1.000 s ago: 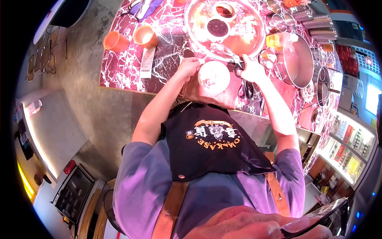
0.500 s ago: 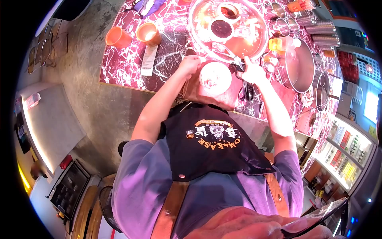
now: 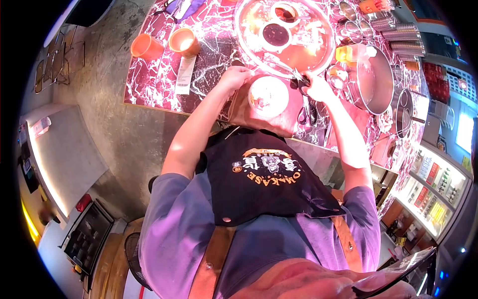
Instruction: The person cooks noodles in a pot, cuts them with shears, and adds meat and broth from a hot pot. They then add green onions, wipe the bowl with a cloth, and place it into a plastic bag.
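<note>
My right hand (image 3: 318, 88) grips a pair of scissors (image 3: 302, 83) by the dark handles, the blades directed up and left over the near rim of a large round metal tray (image 3: 326, 62). Across from it, my left hand (image 3: 236, 78) is closed in a pinch near the same rim; what lies between the fingertips is washed out by glare. Between my hands, a white bowl (image 3: 269, 97) with small pale and reddish pieces in it rests on a brownish board (image 3: 244, 112). A second dark-handled tool (image 3: 309, 113) lies right of the bowl.
Inside the tray sit two round containers with dark contents, one a dark bowl (image 3: 276, 35). Two orange cups (image 3: 147, 47) and a paper slip (image 3: 185, 77) lie left. A deep metal pot (image 3: 373, 82) and a yellow-capped bottle (image 3: 348, 54) stand right.
The scissors in my right hand have turned and moved slightly up, the hand with them. My left hand has shifted only a little. The bowl stays in place.
</note>
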The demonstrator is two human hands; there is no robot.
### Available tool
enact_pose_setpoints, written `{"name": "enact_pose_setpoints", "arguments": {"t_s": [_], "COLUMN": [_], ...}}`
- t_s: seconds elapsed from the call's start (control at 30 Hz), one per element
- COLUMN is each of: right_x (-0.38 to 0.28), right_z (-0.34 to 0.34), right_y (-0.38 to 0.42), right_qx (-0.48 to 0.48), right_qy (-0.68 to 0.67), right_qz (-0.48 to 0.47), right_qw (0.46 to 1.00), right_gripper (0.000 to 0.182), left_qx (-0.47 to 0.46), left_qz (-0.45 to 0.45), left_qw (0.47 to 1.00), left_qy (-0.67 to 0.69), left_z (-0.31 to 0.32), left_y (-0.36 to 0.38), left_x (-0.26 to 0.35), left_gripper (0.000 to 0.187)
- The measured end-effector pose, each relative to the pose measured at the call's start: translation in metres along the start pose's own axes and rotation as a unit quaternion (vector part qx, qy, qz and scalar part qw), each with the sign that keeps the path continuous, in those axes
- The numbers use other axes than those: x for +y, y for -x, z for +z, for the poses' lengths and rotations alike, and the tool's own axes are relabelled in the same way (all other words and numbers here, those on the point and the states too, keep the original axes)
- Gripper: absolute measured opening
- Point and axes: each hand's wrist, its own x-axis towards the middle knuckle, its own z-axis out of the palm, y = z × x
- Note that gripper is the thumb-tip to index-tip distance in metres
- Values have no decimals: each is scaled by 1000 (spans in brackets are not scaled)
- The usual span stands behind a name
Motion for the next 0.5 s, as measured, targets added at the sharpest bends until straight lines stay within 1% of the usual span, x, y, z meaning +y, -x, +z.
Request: {"name": "enact_pose_setpoints", "arguments": {"t_s": [0.03, 0.07, 0.1, 0.13, 0.17, 0.2, 0.23, 0.27, 0.3, 0.33, 0.4, 0.43, 0.47, 0.5], "right_x": [1, 2, 2, 3, 7, 12, 15, 18, 21, 17, 10, 5, 1, -4], "right_z": [-2, -3, -5, -6, -5, -1, 1, 4, 7, 6, 3, 2, 1, 1], "right_y": [0, 1, 1, 1, -2, -3, -4, -5, -4, -2, 3, 7, 10, 13], "right_qx": [0, -2, -3, -5, -30, -30, -29, -29, -23, -25, -15, 11, 10, 22], "right_qy": [1, -29, -60, -91, -124, -124, -154, -184, -210, -209, -158, -100, -99, -63], "right_qz": [-1, 4, 10, 15, 25, 24, 11, -2, 3, 1, 12, -12, -12, -1], "right_qw": [1000, 1000, 998, 996, 992, 992, 988, 982, 977, 978, 987, 995, 995, 998], "right_gripper": [61, 56, 52, 48, 44, 44, 43, 43, 41, 41, 42, 48, 48, 51], "left_qx": [10, 11, 39, 67, 67, 89, 112, 114, 108, 103, 119, 104, 89, 89], "left_qz": [47, 48, 88, 126, 126, 152, 177, 176, 179, 182, 186, 174, 162, 162], "left_qw": [997, 997, 983, 955, 955, 935, 913, 913, 915, 916, 918, 929, 939, 939], "left_qy": [-55, -54, -159, -262, -262, -307, -351, -350, -346, -341, -331, -311, -291, -290], "left_z": [0, -1, -3, -3, -2, -1, 1, 2, 3, 4, 7, 7, 8, 8], "left_y": [4, 10, 18, 27, 30, 32, 34, 31, 26, 20, 11, 7, 4, 0], "left_x": [5, 9, 12, 17, 17, 17, 16, 14, 11, 7, -2, -4, -6, -7], "left_gripper": [18, 18, 20, 23, 23, 24, 24, 24, 24, 24, 23, 25, 26, 26]}}
